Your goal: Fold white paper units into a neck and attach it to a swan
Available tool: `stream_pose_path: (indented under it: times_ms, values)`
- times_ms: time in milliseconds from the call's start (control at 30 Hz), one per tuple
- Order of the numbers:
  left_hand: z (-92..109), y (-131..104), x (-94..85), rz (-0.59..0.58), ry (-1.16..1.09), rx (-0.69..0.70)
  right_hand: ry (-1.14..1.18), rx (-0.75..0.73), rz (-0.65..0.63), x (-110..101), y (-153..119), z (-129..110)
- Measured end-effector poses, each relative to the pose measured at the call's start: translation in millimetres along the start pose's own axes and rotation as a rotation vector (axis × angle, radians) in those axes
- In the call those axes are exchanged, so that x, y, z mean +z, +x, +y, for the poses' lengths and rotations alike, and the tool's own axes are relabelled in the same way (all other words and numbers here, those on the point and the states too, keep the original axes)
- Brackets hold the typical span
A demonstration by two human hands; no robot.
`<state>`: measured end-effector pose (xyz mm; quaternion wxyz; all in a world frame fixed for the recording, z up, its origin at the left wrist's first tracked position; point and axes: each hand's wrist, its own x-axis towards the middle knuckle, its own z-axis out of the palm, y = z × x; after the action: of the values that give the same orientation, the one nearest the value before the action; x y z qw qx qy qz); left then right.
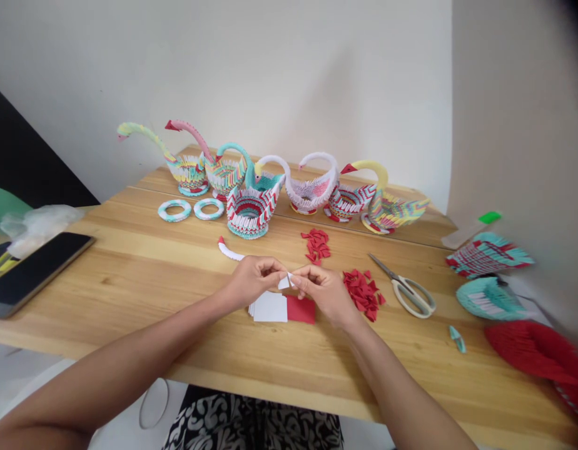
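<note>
Between my fingertips is a small folded piece of white paper (284,283). My left hand (257,279) pinches it from the left, and my right hand (323,289) pinches it from the right. Just below lie a stack of white paper slips (270,308) and, touching it on the right, red paper slips (301,309). A pile of folded red paper pieces (363,294) sits beside my right hand, and a smaller red pile (316,244) lies farther back. Behind my left hand is a curved white paper neck with a red tip (231,251).
Several paper swans (252,212) stand along the back of the wooden table (176,337). Two paper rings (174,210) lie at the left. Scissors (411,294) rest on the right, near other folded paper models (490,297). A phone (40,272) is at the left edge.
</note>
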<state>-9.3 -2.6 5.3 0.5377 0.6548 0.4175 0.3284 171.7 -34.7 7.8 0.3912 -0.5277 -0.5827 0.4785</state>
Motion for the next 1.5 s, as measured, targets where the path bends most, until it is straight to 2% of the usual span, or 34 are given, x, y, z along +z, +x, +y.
stream_pose_path:
  times_ms: [267, 467, 700, 900, 1100, 1267, 1500]
  values:
    - [2, 0, 1.7, -0.003, -0.02, 0.017, -0.099, -0.049, 0.042, 0, -2, 0]
    - [4, -1, 3.4, 0.076, 0.218, 0.152, -0.167, -0.073, 0.069, 0, -1, 3]
    - [-1, 2, -1.3, -0.038, 0.122, 0.081, -0.207, -0.077, 0.091, 0, 0, 10]
    - [-2, 3, -0.9, 0.031, 0.202, 0.177, -0.204, -0.061, 0.108, 5, -1, 6]
    - [3, 2, 0.2, 0.028, 0.076, 0.073, -0.05, -0.011, 0.07, 0, 0, 5]
    - [2, 4, -3.9, 0.058, -0.137, 0.032, 0.028, -0.014, 0.127, -9, 3, 8]
    - [3, 3, -1.2, 0.026, -0.294, 0.005, 0.045, -0.092, 0.072, 1, 3, 13]
